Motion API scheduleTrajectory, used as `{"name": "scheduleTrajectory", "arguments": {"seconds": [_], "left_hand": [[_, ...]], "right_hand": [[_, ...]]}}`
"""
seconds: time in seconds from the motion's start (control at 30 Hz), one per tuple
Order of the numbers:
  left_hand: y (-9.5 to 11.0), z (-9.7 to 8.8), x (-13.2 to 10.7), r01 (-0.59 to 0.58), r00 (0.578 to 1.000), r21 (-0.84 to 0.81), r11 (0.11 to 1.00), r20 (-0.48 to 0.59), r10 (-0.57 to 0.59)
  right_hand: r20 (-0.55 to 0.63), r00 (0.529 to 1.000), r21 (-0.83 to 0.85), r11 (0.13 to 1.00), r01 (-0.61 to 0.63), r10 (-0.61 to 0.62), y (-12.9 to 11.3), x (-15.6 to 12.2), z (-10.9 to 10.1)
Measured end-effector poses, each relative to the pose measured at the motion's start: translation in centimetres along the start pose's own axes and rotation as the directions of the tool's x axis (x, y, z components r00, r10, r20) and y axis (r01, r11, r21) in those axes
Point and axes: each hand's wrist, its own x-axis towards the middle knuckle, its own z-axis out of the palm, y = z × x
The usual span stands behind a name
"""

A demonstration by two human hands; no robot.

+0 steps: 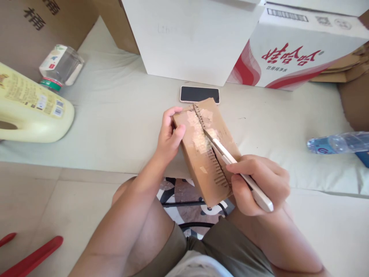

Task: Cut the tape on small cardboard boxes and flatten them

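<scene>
A small brown cardboard box (198,154) with torn tape patches on its top is held over my lap at the centre of the view. My left hand (169,134) grips its left edge, thumb on the top face. My right hand (259,182) is closed round a white utility knife (230,157). The knife's blade lies in the jagged seam that runs down the middle of the box.
A black phone (200,94) lies just beyond the box. Behind it stand a white carton (190,38) and a red-and-white printed carton (288,50). A yellow jug (31,109) and a clear jar (62,65) lie at left, a water bottle (337,143) at right, red plastic pieces (34,257) at lower left.
</scene>
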Motion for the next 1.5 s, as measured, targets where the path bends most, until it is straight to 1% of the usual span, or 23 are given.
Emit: {"name": "scheduleTrajectory", "arguments": {"seconds": [0.13, 0.3, 0.53, 0.6, 0.7, 0.8, 0.9, 1.0, 1.13, 1.4, 1.5], "left_hand": [[-0.05, 0.08, -0.01, -0.007, 1.0, 0.003, 1.0, -0.023, 0.007], [0.15, 0.11, -0.03, -0.005, 1.0, 0.02, 1.0, -0.016, 0.006], [0.02, 0.0, -0.05, -0.003, 1.0, 0.04, 0.999, 0.0, 0.003], [-0.03, -0.03, -0.05, -0.005, 1.0, 0.029, 1.0, 0.014, 0.005], [-0.04, -0.03, -0.05, -0.009, 1.0, 0.025, 1.0, 0.014, 0.009], [-0.02, 0.04, -0.07, -0.009, 1.0, 0.022, 1.0, -0.005, 0.009], [-0.02, 0.08, -0.07, -0.01, 1.0, 0.007, 1.0, -0.013, 0.011], [-0.08, 0.07, -0.06, -0.018, 1.0, 0.011, 1.0, -0.015, 0.018], [-0.16, 0.04, -0.05, -0.022, 1.0, 0.006, 1.0, -0.013, 0.022], [-0.14, 0.06, -0.08, 0.01, 1.0, -0.008, 1.0, -0.023, -0.01], [-0.24, 0.01, -0.08, 0.003, 1.0, 0.005, 1.0, -0.015, -0.003]], "right_hand": [[-0.01, 1.0, 0.018, 1.0, -0.002, 0.003, -0.03, -0.01, -0.13], [0.002, 1.0, 0.021, 1.0, -0.015, 0.015, -0.09, -0.11, -0.21], [0.112, 0.992, 0.014, 0.998, -0.054, 0.052, 0.03, 0.44, -0.43], [0.121, 0.99, 0.011, 0.998, -0.068, 0.067, 0.06, 0.46, -0.53], [0.097, 0.992, 0.02, 0.997, -0.078, 0.075, 0.07, 0.27, -0.57], [0.021, 0.999, 0.053, 0.998, -0.03, 0.029, 0.09, -0.02, -0.47], [-0.042, 0.999, 0.131, 0.991, 0.011, -0.006, 0.17, -0.2, -0.36], [-0.046, 0.999, 0.183, 0.983, 0.028, -0.02, 0.26, -0.24, -0.29], [-0.06, 0.998, 0.188, 0.982, 0.014, -0.003, 0.23, -0.25, -0.25], [-0.03, 0.999, 0.22, 0.975, -0.015, 0.022, 0.17, -0.18, -0.42], [-0.024, 1.0, 0.221, 0.975, -0.014, 0.019, 0.2, -0.23, -0.47]]}}
